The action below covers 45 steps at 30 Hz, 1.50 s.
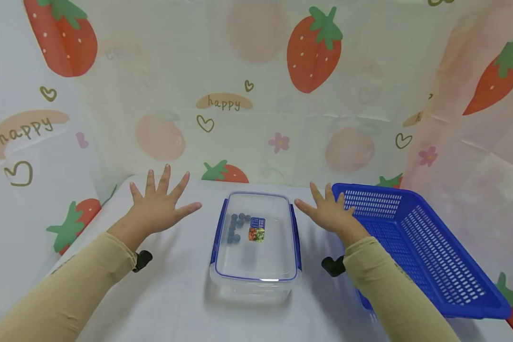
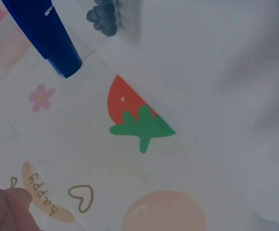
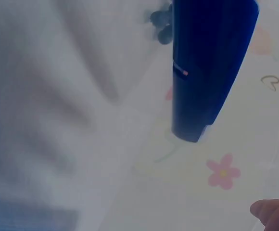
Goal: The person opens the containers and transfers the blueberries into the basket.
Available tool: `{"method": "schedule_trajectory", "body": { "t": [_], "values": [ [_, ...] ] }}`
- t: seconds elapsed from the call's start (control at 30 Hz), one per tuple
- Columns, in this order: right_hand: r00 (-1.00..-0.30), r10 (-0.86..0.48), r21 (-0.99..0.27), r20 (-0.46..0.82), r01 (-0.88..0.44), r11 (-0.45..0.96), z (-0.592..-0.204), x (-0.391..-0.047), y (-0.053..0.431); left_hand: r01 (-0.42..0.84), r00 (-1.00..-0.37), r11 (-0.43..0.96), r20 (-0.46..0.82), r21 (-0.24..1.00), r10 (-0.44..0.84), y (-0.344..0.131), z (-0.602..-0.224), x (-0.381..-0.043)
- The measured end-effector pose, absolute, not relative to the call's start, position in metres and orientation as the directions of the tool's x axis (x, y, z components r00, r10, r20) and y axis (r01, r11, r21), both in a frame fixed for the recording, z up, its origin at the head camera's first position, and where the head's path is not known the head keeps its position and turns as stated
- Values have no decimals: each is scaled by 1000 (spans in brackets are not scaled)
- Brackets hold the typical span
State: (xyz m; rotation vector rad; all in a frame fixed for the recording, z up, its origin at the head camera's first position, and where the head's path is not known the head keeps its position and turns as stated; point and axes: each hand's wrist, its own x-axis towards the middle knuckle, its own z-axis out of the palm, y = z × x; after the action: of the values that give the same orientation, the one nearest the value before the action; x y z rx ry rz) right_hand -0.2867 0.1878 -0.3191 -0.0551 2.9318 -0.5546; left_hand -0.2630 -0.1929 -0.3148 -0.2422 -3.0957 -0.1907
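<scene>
A clear lidded container (image 1: 273, 259) sits on a white-covered table (image 1: 171, 304) between a person's raised left hand (image 1: 156, 211) and right hand (image 1: 328, 214), both outstretched, fingers splayed and grasping nothing; a blue basket (image 1: 438, 242) stands at right.

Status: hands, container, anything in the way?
Left hand, right hand: raised, fingers spread, holding nothing. Clear container: between them, lid on, dark round pieces inside. Blue basket to the right, clear of container.

blue latch (image 3: 209, 62), dark balls (image 3: 164, 34), printed flower (image 3: 223, 172)
</scene>
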Motion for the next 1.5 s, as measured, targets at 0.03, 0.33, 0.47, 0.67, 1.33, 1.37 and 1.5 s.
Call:
{"method": "schedule_trajectory", "body": {
  "t": [0.03,0.33,0.47,0.67,1.33,1.37,1.5],
  "values": [
    [-987,-66,-366,-144,-9,931,-319,-285,186,162,-987,979,44,127,157,-193,-315,-263],
    [-989,-108,-447,-98,-53,893,-316,-269,174,202,-979,907,39,369,202,-192,-319,-263],
    [-989,-125,-483,-79,-72,872,-320,-262,169,214,-973,835,35,506,228,-188,-323,-263],
    [-991,-127,-588,-51,-73,805,-329,-253,161,234,-962,731,42,640,271,-182,-334,-261],
    [-997,-25,-860,-74,51,508,-386,-254,162,75,-956,540,-94,838,279,-166,-379,-260],
    [-997,-28,-870,-70,48,491,-388,-254,162,63,-955,521,-99,851,278,-165,-381,-261],
    [-998,-28,-892,-61,42,449,-393,-255,162,24,-955,438,-108,899,275,-161,-388,-263]
  ]
}}
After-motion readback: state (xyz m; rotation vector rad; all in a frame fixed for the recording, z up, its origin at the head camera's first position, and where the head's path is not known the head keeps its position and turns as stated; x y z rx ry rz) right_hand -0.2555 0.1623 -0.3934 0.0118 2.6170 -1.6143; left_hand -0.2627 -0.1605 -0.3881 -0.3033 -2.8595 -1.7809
